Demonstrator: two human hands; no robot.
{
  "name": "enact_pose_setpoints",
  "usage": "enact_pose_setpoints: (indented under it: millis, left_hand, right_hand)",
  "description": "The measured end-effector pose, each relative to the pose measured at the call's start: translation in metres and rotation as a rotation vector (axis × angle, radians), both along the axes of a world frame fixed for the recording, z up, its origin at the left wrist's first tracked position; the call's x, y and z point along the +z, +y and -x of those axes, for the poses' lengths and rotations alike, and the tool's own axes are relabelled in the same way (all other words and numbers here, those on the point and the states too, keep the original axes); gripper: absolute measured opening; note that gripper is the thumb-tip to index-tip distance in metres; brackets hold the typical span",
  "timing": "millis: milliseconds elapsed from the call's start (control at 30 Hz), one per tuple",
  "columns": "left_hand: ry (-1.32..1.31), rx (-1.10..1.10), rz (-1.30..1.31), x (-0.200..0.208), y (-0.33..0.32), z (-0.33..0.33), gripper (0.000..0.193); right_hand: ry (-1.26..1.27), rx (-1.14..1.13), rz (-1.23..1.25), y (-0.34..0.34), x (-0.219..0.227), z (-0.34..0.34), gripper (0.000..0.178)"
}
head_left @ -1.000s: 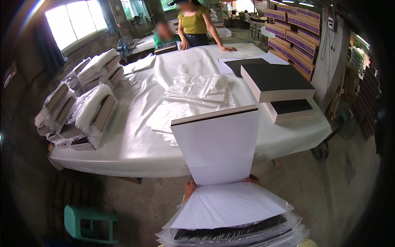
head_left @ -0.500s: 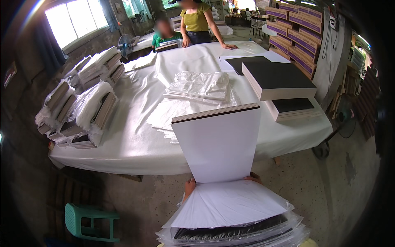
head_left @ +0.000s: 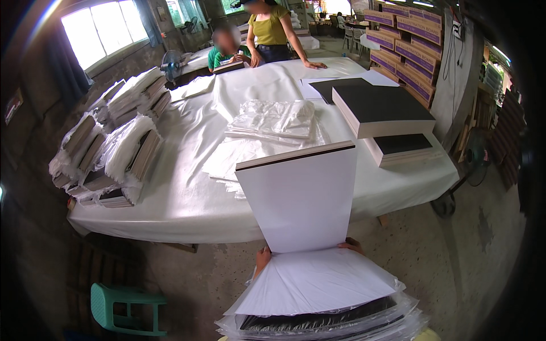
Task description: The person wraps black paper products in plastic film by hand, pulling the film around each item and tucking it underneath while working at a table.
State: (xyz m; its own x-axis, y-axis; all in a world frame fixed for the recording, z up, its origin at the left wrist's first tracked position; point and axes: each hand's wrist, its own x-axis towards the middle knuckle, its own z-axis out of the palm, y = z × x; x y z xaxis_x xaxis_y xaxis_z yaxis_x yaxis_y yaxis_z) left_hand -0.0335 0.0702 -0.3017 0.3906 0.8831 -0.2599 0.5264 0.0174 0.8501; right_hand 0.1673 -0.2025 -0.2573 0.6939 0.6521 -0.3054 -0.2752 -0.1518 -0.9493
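Observation:
A stack of white boards (head_left: 301, 204) with one dark layer at its top edge tilts up in front of me. Its lower end sits inside a clear plastic bag (head_left: 318, 278). My left hand (head_left: 263, 259) is closed on the bag's mouth at the stack's left side. At the right side my right hand (head_left: 352, 245) curls round the same mouth, its fingers partly hidden. Below, closest to me, lie several plastic-wrapped packs of black boards (head_left: 318, 318). Just beyond the tilted stack, a pile of clear plastic bags (head_left: 273, 119) rests on the white-covered table (head_left: 187, 187).
Wrapped board bundles (head_left: 122, 150) are heaped at the table's left. Thick black-topped board stacks (head_left: 384, 105) stand at its right. Two people (head_left: 270, 31) are at the far side. A green stool (head_left: 128, 307) is at lower left, a fan (head_left: 476, 156) at right, cartons (head_left: 418, 51) behind.
Both my hands and the tilted stack stay almost still. Across the table, the seated person's hands have come into sight above a dark stack. The view has shifted slightly.

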Motion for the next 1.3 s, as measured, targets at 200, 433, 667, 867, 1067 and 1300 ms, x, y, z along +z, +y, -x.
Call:
enact_pose_setpoints:
  millis: [200, 433, 667, 867, 1067, 1300]
  left_hand:
    - [-0.071, -0.021, 0.003, 0.0, 0.0, 0.006, 0.039]
    - [-0.075, 0.013, 0.019, 0.021, -0.009, 0.001, 0.037]
    - [-0.079, -0.005, 0.032, 0.009, -0.002, 0.004, 0.039]
    - [-0.078, -0.018, 0.023, 0.001, -0.001, 0.001, 0.041]
    - [0.011, -0.017, 0.019, 0.0, 0.002, 0.006, 0.039]
    - [0.133, -0.023, -0.423, 0.074, 0.056, 0.051, 0.038]
  right_hand:
    - [0.002, 0.021, 0.002, 0.001, 0.006, 0.003, 0.037]
    - [-0.037, 0.053, -0.028, -0.004, 0.002, 0.0, 0.033]
    - [0.039, -0.012, -0.014, 0.001, 0.004, 0.002, 0.037]
    - [0.026, -0.019, 0.008, -0.002, -0.01, -0.003, 0.04]
    - [0.074, -0.005, -0.043, 0.002, 0.009, 0.005, 0.042]
    - [-0.058, -0.443, 0.032, -0.027, 0.038, -0.03, 0.037]
